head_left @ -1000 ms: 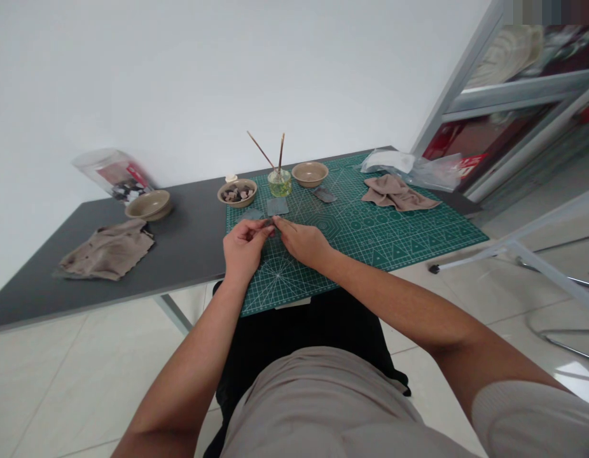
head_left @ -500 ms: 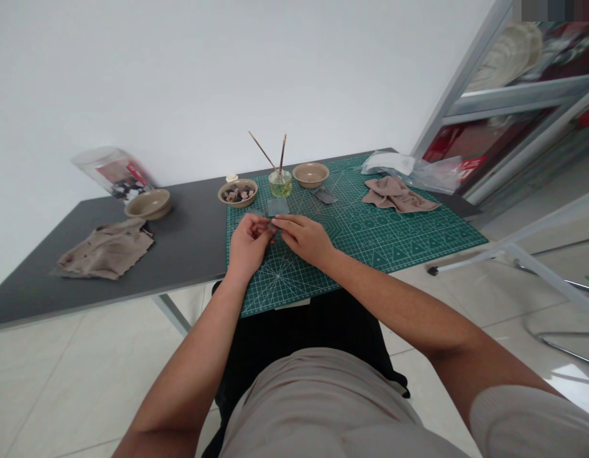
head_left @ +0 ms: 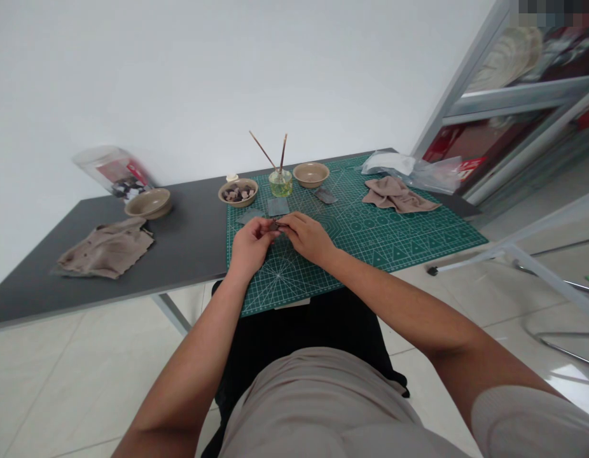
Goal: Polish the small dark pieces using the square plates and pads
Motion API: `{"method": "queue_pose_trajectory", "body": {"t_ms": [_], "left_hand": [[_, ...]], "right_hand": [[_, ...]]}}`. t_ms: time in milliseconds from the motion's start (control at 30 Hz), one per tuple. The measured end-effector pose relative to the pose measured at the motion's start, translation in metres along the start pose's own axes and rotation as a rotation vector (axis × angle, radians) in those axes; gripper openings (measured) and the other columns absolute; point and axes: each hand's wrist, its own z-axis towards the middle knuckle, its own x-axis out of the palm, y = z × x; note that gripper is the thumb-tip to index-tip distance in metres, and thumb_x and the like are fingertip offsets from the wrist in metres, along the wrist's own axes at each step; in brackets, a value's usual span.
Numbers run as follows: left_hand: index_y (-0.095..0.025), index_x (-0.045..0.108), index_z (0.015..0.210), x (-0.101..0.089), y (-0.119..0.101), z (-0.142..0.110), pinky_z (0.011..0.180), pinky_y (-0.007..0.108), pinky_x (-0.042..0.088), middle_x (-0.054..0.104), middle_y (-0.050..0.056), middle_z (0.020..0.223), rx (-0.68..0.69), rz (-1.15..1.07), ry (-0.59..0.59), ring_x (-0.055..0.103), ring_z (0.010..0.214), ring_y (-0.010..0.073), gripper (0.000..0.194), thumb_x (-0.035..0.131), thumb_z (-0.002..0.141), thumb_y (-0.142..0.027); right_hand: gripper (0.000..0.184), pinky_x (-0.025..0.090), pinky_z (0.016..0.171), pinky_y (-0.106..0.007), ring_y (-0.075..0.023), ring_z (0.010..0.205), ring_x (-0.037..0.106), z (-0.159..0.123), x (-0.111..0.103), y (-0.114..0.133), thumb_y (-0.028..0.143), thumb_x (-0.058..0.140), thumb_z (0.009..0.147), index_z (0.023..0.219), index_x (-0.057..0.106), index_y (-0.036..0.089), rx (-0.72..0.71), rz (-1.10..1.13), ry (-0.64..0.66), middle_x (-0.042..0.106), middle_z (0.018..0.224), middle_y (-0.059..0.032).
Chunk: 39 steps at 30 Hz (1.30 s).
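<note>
My left hand point(head_left: 251, 244) and my right hand point(head_left: 308, 238) meet over the green cutting mat point(head_left: 361, 245). Pinched between the fingertips of both is a small dark brown piece point(head_left: 274, 225), mostly covered by the fingers, so its exact kind does not show. Just beyond the hands lies a flat grey square point(head_left: 278, 206) on the mat. A second thin grey sheet point(head_left: 249, 215) lies beside my left fingers. Behind these stands a bowl of small brown and pinkish chunks point(head_left: 238, 193).
A glass jar point(head_left: 280, 184) of yellowish liquid holds two thin sticks. Near it are a tan bowl point(head_left: 311, 175) and a dark grey flat piece point(head_left: 326, 195). Brown cloths point(head_left: 397, 194) lie at both sides. A plastic bag point(head_left: 413, 168), another bowl point(head_left: 148, 204) and a clear container point(head_left: 114, 172) stand farther out.
My fingertips have shifted slightly around the small piece, and more of its dark brown surface shows. My left hand has moved a little to the right and down, uncovering the grey sheets.
</note>
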Motion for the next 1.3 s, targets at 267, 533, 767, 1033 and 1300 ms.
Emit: {"method": "queue_pose_trajectory", "body": {"t_ms": [267, 533, 767, 1033, 1300], "left_hand": [[-0.02, 0.067, 0.085, -0.001, -0.011, -0.001, 0.061, 0.026, 0.042, 0.06, -0.006, 0.06, -0.043, 0.209, -0.005, 0.055, 0.057, 0.0127, 0.011, 0.065, 0.074, -0.021], [-0.019, 0.068, 0.084, -0.002, -0.014, -0.001, 0.061, 0.026, 0.044, 0.06, -0.006, 0.059, -0.048, 0.201, 0.003, 0.056, 0.056, 0.0127, 0.013, 0.063, 0.072, -0.019], [-0.02, 0.068, 0.088, -0.002, -0.005, -0.001, 0.062, 0.027, 0.045, 0.06, -0.006, 0.061, -0.057, 0.133, 0.013, 0.058, 0.057, 0.0133, 0.016, 0.065, 0.073, -0.022], [-0.02, 0.067, 0.082, -0.001, -0.01, -0.003, 0.061, 0.026, 0.042, 0.059, -0.006, 0.059, -0.043, 0.231, 0.009, 0.056, 0.057, 0.0128, 0.009, 0.065, 0.074, -0.024], [-0.02, 0.067, 0.084, -0.001, -0.012, -0.003, 0.06, 0.026, 0.043, 0.059, -0.006, 0.06, -0.072, 0.136, -0.001, 0.055, 0.055, 0.0124, 0.014, 0.066, 0.07, -0.02]], "right_hand": [[0.01, 0.051, 0.083, -0.031, -0.0186, 0.092, 0.067, 0.003, -0.003, -0.006, 0.018, 0.062, 0.094, 0.098, 0.071, 0.018, 0.05, 0.078, 0.033, 0.073, 0.097, -0.0051], [0.011, 0.049, 0.086, -0.031, -0.0179, 0.094, 0.066, 0.002, -0.005, -0.004, 0.019, 0.06, 0.094, 0.096, 0.071, 0.02, 0.026, 0.13, 0.013, 0.073, 0.098, -0.0037], [0.011, 0.048, 0.081, -0.03, -0.0177, 0.09, 0.065, 0.004, -0.004, -0.005, 0.018, 0.061, 0.094, 0.093, 0.071, 0.021, 0.11, 0.08, 0.033, 0.071, 0.093, -0.0033], [0.013, 0.049, 0.084, -0.03, -0.0173, 0.092, 0.067, 0.003, -0.004, -0.004, 0.013, 0.063, 0.091, 0.095, 0.073, 0.02, 0.093, 0.106, 0.011, 0.073, 0.095, -0.0032], [0.016, 0.05, 0.087, -0.033, -0.0189, 0.095, 0.068, 0.003, -0.004, -0.006, 0.012, 0.063, 0.09, 0.096, 0.075, 0.021, 0.113, 0.105, 0.046, 0.074, 0.097, -0.0041]]}}
